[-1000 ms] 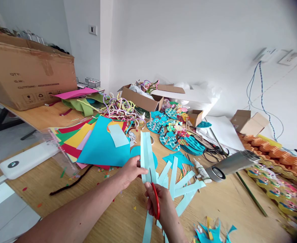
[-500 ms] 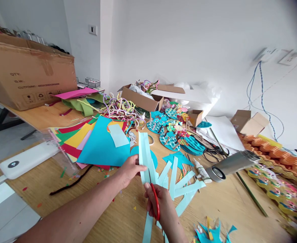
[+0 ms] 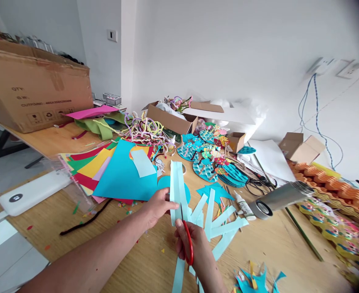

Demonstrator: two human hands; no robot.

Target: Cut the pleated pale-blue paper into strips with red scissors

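Observation:
My left hand (image 3: 161, 205) pinches the left edge of a pale blue paper strip (image 3: 176, 179) that stands upright over the table. In my right hand (image 3: 194, 240) is a pair of red-handled scissors (image 3: 189, 244), its blades running up into the lower part of the paper along a lengthwise line. Several cut pale blue strips (image 3: 210, 209) lie fanned out to the right of the hands. A blue paper circle (image 3: 164, 183) rests behind the held paper, partly hidden by it.
Coloured paper sheets (image 3: 127, 179) lie at the left, near a white device (image 3: 35, 193). A glue bottle (image 3: 244, 205) and a steel flask (image 3: 281, 199) are at the right. Blue scraps (image 3: 258, 280) sit at the front. A large cardboard box (image 3: 38, 89) stands back left.
The held paper has shifted slightly right and down with my left hand. The scissors stay at nearly the same spot, still in the paper.

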